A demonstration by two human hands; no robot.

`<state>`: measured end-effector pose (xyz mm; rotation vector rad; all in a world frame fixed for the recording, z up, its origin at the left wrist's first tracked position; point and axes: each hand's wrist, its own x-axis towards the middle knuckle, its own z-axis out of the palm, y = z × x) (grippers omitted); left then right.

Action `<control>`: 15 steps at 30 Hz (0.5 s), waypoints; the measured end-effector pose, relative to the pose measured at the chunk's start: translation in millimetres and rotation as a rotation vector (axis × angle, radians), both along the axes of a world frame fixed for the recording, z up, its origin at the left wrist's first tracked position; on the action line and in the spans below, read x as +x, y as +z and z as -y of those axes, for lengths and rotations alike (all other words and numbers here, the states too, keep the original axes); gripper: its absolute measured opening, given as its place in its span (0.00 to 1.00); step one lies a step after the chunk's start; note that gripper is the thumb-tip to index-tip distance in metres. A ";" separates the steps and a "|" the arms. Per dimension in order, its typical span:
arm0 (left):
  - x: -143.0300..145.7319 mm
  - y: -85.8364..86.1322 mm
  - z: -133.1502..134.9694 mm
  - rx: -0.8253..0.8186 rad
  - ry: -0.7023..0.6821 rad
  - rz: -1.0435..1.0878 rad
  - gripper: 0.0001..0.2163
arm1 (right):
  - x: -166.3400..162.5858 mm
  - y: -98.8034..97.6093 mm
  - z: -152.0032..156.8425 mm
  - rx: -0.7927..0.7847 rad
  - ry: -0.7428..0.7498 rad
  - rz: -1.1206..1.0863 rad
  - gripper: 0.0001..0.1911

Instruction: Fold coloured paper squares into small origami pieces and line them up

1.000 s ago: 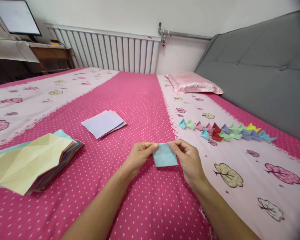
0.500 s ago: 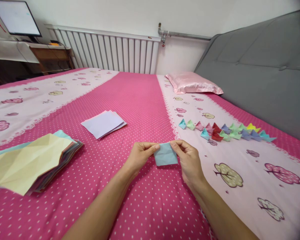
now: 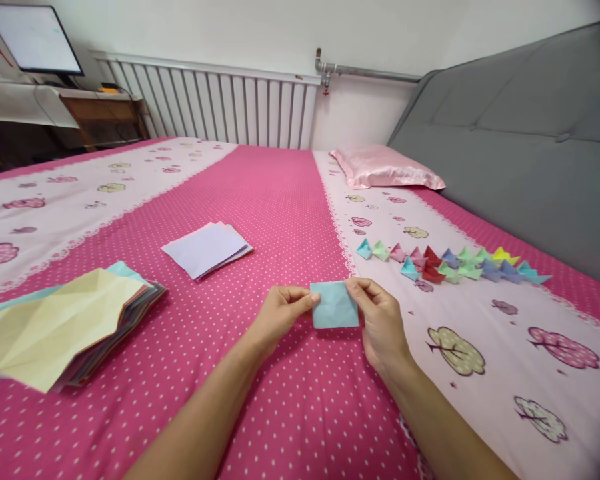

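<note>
Between my hands is a small light-blue square of folded paper (image 3: 335,307), held just above the pink dotted bedspread (image 3: 300,400). My left hand (image 3: 286,313) pinches its left edge, thumb on the near face. My right hand (image 3: 377,313) pinches the upper right corner between thumb and fingers. Faint crease lines run across the paper's face. To the right, folded paper boats (image 3: 450,267) in blue, green, pink, red, purple and yellow stand in two rows.
A stack of lilac and pink paper sheets (image 3: 207,248) lies ahead to the left. Nearer on the left is a thick pile of creased coloured paper (image 3: 65,320), pale yellow on top. A pink pillow (image 3: 385,167) rests by the grey headboard (image 3: 520,133).
The blue paper has shifted slightly up and to the right and sits straighter. My left thumb now lies lower on its left edge; the boats and paper stacks have stayed put.
</note>
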<state>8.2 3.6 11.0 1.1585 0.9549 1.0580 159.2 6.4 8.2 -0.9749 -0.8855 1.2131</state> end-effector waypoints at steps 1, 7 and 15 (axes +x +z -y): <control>0.0 0.0 0.0 0.002 -0.001 0.004 0.12 | -0.3 0.5 0.7 -0.013 0.021 -0.004 0.11; -0.1 0.3 0.5 0.056 -0.023 -0.036 0.13 | 0.1 2.5 4.2 -0.074 0.131 0.056 0.14; 2.5 -0.6 -1.4 0.119 0.090 -0.030 0.12 | 0.1 2.9 4.9 0.021 0.195 0.187 0.11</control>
